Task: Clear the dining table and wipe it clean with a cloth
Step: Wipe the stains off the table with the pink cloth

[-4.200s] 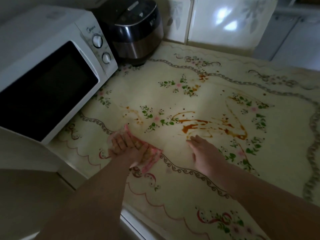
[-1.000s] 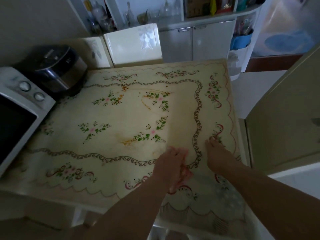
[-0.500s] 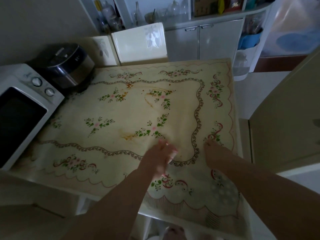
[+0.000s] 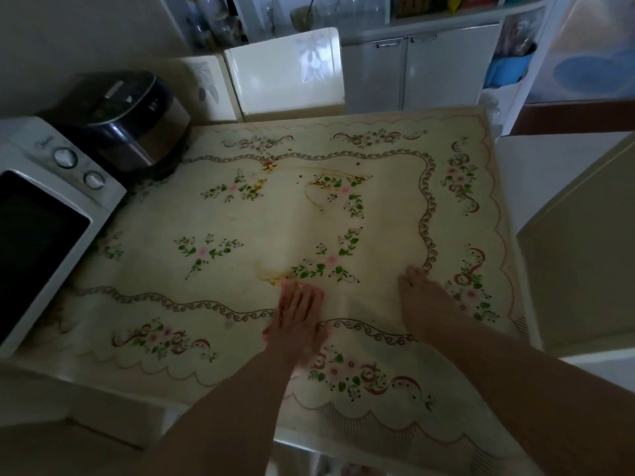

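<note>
The left hand [image 4: 299, 312] lies palm down on a pink cloth [image 4: 288, 288], fingers straight and close side by side, pressing it flat to the table [image 4: 220, 293]; the cloth is almost wholly hidden under the hand, showing only as a pink fringe past the fingertips and along the hand's left edge. It sits near the person's side of the table, a little left of the middle, just inside the scrolled border line printed on the flowered table cover; its far edge touches the near end of a brown-orange smear [image 4: 269, 272] that curls off to the left beside a spray of green leaves.

The right hand [image 4: 422, 300] rests flat on the table to the right of the cloth, apart from it; its fingers are straight and lie together, pointing away and slightly left, holding nothing.

Further marks show toward the far side – a thin curved streak [image 4: 310, 198] round a flower print and a cluster of orange spots [image 4: 266, 165] near the far border.

A white microwave [image 4: 44, 231] stands on the table's left edge; a dark rice cooker [image 4: 129, 121] sits just behind it in the far left corner. Two cream chair backs [image 4: 285, 72] stand against the far edge, with white cupboards [image 4: 429, 72] beyond.
</note>
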The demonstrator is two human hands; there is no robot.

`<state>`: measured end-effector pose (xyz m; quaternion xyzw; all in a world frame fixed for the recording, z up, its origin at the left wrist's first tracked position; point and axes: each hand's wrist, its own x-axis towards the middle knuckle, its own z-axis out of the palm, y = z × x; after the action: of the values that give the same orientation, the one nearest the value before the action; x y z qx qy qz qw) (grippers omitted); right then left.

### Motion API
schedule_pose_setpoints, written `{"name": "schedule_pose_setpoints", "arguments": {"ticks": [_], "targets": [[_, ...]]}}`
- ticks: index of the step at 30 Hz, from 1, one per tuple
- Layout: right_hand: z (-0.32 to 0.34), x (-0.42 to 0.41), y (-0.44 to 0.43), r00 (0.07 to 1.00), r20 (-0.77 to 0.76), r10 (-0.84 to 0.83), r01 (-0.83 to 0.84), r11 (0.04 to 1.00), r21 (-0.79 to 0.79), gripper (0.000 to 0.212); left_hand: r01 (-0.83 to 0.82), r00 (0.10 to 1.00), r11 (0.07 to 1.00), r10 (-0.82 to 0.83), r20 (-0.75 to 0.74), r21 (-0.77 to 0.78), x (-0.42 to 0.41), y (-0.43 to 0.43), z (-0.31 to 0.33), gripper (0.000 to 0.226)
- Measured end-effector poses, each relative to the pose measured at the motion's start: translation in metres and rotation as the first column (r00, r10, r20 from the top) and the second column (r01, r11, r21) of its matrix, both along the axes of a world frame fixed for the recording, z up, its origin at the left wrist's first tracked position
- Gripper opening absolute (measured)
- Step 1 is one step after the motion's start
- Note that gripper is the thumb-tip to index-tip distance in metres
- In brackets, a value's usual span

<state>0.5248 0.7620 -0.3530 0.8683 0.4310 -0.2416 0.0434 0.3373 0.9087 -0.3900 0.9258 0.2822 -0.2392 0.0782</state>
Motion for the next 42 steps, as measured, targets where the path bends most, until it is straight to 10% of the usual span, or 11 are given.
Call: {"name": "schedule_pose_setpoints", "arguments": {"ticks": [17,30,42], "targets": [[-0.014,-0.013,0.035,0.989,0.095,-0.114,0.114,0.993,0.004,0.060,-0.214,0.976,0.975,0.215,0.020,-0.050,0.009,0.141,-0.002,0.086],[-0.005,-0.005,-0.020,0.955,0.052,-0.291,0.287,0.955,0.072,0.068,0.035,0.993,0.993,-0.021,0.120,-0.114,0.065,0.018,0.000,0.087],[0.010,0.018,-0.134,0.986,-0.139,-0.087,0.092,0.996,0.023,0.058,-0.167,0.982,0.969,0.180,0.057,-0.183,0.089,-0.099,0.002,0.090]]}}
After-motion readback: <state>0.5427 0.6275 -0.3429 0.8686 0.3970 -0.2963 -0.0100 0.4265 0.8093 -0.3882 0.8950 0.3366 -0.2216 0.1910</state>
